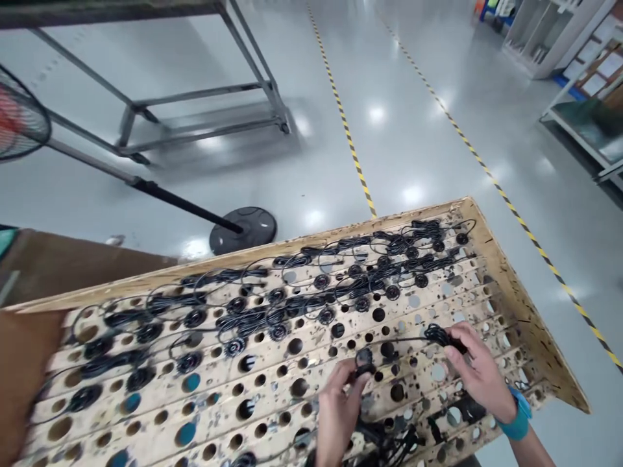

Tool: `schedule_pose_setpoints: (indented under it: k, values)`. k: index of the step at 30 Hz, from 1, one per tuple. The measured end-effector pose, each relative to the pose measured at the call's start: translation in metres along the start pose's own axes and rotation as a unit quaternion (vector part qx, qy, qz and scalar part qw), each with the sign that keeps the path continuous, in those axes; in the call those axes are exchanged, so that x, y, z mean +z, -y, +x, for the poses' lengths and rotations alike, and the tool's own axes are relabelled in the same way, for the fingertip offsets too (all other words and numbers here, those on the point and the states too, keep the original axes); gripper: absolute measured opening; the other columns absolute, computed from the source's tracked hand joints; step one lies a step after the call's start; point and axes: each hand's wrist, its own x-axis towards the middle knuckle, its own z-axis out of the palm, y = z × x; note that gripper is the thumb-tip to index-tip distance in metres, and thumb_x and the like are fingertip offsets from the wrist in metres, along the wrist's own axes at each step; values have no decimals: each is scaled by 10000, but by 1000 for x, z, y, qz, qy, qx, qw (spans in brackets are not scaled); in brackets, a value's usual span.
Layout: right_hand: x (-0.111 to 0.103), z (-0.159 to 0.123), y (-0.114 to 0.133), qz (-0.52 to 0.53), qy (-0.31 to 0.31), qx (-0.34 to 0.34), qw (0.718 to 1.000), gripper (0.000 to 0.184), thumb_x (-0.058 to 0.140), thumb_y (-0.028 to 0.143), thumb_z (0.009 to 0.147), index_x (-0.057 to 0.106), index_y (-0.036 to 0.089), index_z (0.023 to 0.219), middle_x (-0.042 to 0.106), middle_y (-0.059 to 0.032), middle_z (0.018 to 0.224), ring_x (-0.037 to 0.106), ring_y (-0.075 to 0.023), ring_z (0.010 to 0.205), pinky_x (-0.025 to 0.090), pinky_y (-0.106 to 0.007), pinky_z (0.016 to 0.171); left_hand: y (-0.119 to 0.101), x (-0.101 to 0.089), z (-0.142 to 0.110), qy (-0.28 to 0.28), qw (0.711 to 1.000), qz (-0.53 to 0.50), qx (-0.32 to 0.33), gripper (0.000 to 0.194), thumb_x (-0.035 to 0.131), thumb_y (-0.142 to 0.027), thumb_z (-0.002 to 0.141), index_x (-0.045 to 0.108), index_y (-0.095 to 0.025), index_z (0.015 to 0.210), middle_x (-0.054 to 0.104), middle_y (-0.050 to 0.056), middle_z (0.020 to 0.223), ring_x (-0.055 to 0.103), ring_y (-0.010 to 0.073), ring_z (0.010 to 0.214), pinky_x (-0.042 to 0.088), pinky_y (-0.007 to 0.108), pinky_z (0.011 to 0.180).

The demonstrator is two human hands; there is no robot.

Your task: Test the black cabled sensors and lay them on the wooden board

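My left hand (341, 399) pinches a small round black part (364, 360) between thumb and fingers, just above the holed wooden board (272, 399). A thin black cable (399, 340) runs from that part to the right. Its bundled coil (438, 335) is gripped by my right hand (474, 363), which wears a blue wristband (518, 415). Similar round black parts (235, 346) with coiled cables (253, 318) lie in rows on the board's far side. More black cables (384, 444) lie close below my left hand, partly hidden by it.
A raised wooden rim (525, 305) edges the board. Brown cardboard (29, 376) covers its left end. Beyond stand a fan with a round black base (243, 230) and a metal-framed table (204, 133). Yellow-black tape (348, 133) marks the floor; shelving (540, 35) stands at far right.
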Motion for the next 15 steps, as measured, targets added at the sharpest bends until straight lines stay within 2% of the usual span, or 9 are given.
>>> schedule_pose_setpoints:
  k: [4,8,11,15]
  values:
    - [-58,29,-28,-57,-54,19,997,312,528,475,979,615,291,1216,571,-93,1170,608,-238,981,561,-359,763,-55,99,33,48,981,-174,-70,369,673,-526,826,676,-185,965,740,85,930,714,219,841,592,354,793]
    - [-97,68,-52,-95,-81,16,992,365,513,499,978,617,279,1249,562,-105,1187,600,-253,1022,575,-359,725,-93,181,67,31,947,-296,-120,430,722,-522,791,655,-155,1005,738,92,901,702,199,800,574,329,757]
    - [-113,99,-65,-118,-96,-10,988,361,500,498,983,633,255,1216,571,-109,1176,587,-264,1066,563,-381,791,-110,224,89,2,926,-351,-139,457,756,-537,752,649,-141,952,716,72,828,657,154,676,550,292,671]
    - [-126,130,-81,-129,-104,-54,985,335,507,465,988,626,252,1218,595,-92,1175,591,-251,1093,520,-405,917,-123,261,115,-45,910,-379,-163,440,768,-535,736,635,-154,912,690,40,797,627,127,640,531,263,626]
